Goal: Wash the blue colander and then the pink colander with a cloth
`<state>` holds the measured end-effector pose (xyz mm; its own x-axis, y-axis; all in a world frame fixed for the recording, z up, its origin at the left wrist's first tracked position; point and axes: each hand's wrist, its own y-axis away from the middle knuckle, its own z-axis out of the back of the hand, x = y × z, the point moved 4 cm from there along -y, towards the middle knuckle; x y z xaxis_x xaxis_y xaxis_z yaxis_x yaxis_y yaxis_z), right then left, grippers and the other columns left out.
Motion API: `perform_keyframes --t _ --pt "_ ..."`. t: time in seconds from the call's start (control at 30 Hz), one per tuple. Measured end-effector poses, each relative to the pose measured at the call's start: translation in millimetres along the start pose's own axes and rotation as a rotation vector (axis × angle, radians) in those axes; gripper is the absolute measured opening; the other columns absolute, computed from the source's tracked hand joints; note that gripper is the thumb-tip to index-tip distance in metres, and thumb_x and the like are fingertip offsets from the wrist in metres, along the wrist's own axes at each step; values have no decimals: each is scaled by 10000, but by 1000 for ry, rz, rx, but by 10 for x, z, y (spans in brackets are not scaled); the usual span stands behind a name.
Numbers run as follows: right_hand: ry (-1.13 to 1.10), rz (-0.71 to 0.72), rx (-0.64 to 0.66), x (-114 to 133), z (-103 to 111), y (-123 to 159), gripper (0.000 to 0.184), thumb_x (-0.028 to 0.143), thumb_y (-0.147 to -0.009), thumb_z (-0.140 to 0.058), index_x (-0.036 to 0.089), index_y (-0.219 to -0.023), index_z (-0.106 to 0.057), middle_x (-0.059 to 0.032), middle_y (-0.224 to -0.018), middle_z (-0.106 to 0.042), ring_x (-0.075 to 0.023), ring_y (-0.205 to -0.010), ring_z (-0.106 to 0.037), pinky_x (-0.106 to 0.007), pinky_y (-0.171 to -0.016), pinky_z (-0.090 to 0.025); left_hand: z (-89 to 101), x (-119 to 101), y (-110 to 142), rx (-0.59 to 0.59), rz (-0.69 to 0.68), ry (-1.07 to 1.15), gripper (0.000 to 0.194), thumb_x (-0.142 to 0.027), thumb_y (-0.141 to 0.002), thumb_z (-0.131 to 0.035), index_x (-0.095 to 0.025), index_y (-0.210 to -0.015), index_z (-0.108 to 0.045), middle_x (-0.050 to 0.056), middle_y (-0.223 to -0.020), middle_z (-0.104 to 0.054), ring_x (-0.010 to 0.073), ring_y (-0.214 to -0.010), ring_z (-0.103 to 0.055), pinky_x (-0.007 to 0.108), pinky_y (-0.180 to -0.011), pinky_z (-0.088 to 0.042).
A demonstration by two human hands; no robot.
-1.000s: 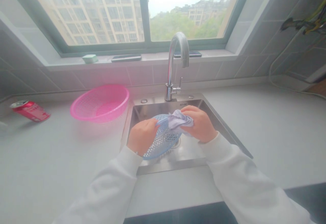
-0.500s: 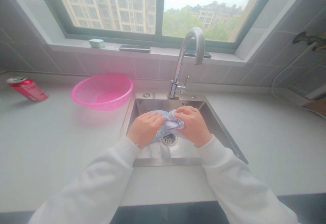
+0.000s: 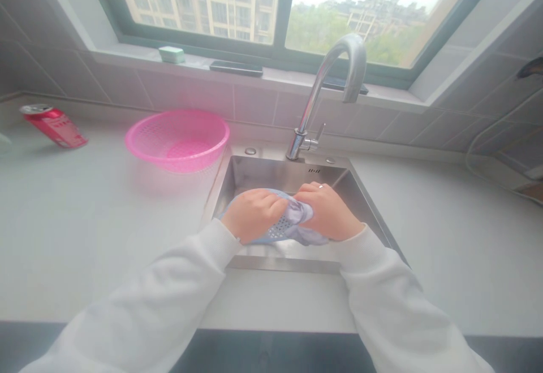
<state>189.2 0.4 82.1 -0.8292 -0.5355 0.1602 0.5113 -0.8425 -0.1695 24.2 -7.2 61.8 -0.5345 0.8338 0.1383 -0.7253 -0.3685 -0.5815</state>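
Over the steel sink [image 3: 284,263], my left hand [image 3: 255,215] is closed on a light-blue plastic basket [image 3: 279,229] with a perforated side. Its fingertips and part of the basket are hidden behind the hand. My right hand [image 3: 331,213] is closed around a crumpled pale lavender-grey cloth [image 3: 300,215], pressed against the basket's right side. A fold of the cloth hangs below the right fingers. The two hands are close together, with the cloth between them, and a ring shows on the right one.
A chrome faucet [image 3: 316,90] rises behind the sink. On the counter [image 3: 106,237] to the left stand a pink colander [image 3: 182,161] and a tilted red can [image 3: 57,127]. The windowsill holds a pale green block [image 3: 171,54] and a dark flat object [image 3: 236,68].
The basket has shifted with my hands, and the drain that showed before is now covered. The cloth has moved lower on the basket's right side. My view has turned slightly.
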Motion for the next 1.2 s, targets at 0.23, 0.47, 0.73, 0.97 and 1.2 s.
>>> perform_keyframes --t 0.23,0.47,0.73,0.97,1.2 --pt "-215 12 38 -276 74 61 101 137 -741 -643 182 -653 -624 -5 -702 -578 -140 -715 -547 -255 -663 -375 148 268 102 -243 181 -31 240 -265 -1018 -483 -159 -924 -676 57 -805 -775 176 -709 -729 298 -680 -572" --pt "-440 -109 -39 -539 14 104 52 198 -684 -603 187 -651 -564 4 -704 -576 -135 -643 -547 -254 -605 -401 130 549 307 -260 659 18 202 -319 -980 -550 -203 -1005 -714 40 -878 -802 191 -752 -748 281 -644 -546" --pt "-265 -77 -101 -477 -65 67 66 190 -676 -600 198 -632 -551 -19 -672 -601 -170 -660 -580 -292 -636 -391 99 476 202 -207 449 17 255 -174 -915 -551 -146 -1150 -648 151 -1248 -725 294 -1192 -673 505 -1049 -514" --pt "29 66 -131 -254 -109 61 127 259 -671 -717 174 -725 -640 -36 -745 -658 -183 -740 -610 -313 -708 -351 -26 78 -32 -104 235 -115 269 -91 -931 -519 -199 -1092 -705 97 -1193 -758 320 -1170 -685 602 -1041 -498" --pt "-103 19 -171 -343 -1 63 104 264 -740 -695 185 -734 -627 -21 -722 -634 -165 -702 -590 -295 -703 -385 48 228 41 -244 313 -104 194 -114 -914 -586 -189 -1027 -724 64 -1079 -798 269 -1011 -754 414 -873 -624"
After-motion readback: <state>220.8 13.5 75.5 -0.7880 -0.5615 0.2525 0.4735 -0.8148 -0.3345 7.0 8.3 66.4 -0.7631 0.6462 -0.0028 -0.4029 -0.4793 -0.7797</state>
